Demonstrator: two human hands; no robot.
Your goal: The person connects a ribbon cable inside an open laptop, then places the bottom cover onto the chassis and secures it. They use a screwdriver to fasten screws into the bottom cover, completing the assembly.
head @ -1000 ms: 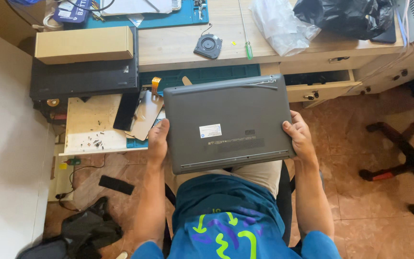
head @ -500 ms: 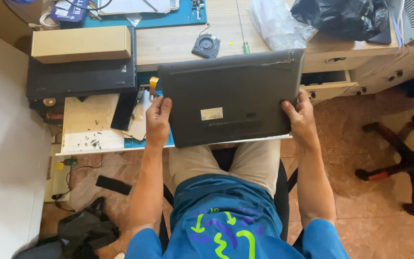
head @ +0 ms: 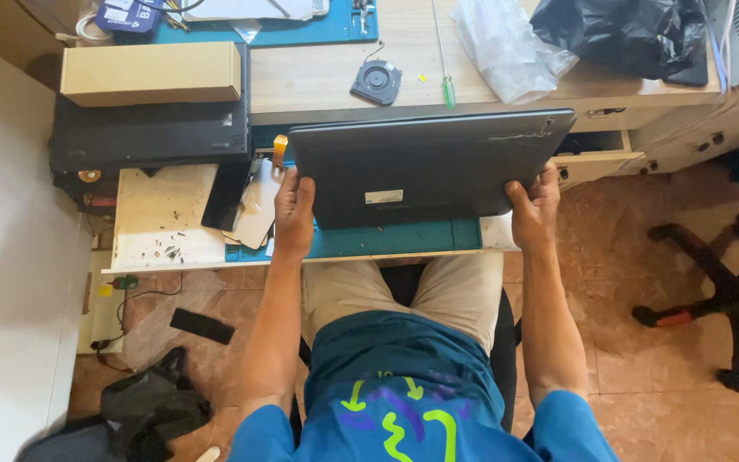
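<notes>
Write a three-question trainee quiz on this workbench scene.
1. True or false: both hands hold the laptop, the left hand at its left edge, the right hand at its right.
2. What lies on the desk just beyond the laptop's far edge? A) a small fan and a green-handled screwdriver B) a hammer C) a mug
3. Fill in: under the laptop lies a ____ coloured mat.

Key: 1 true; 2 A; 3 teal.
</notes>
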